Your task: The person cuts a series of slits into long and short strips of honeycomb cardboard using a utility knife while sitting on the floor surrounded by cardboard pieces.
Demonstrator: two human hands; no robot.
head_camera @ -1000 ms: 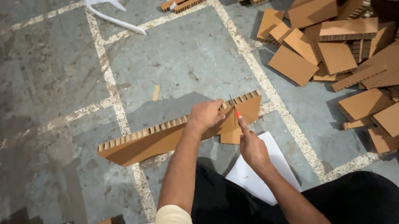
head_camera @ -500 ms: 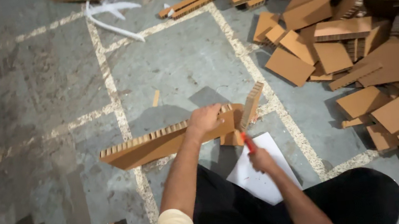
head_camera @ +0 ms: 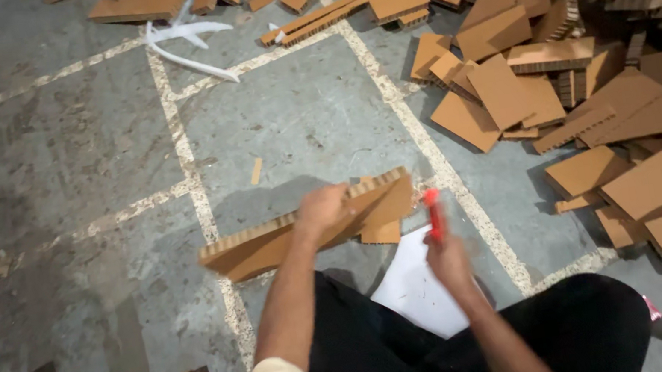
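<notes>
Here, left hand point(head_camera: 324, 209) grip clenched on long cardboard strip point(head_camera: 270, 242); right hand point(head_camera: 447, 258) just beside, grasping red knife point(head_camera: 434, 210) upright.

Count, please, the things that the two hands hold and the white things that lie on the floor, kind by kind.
Long honeycomb cardboard strip, in the left hand: 1
Red-handled tool, in the right hand: 1
White sheet on the floor by the knees: 1
White strips farther off on the floor: at least 2, tangled
Total: at least 5
</notes>
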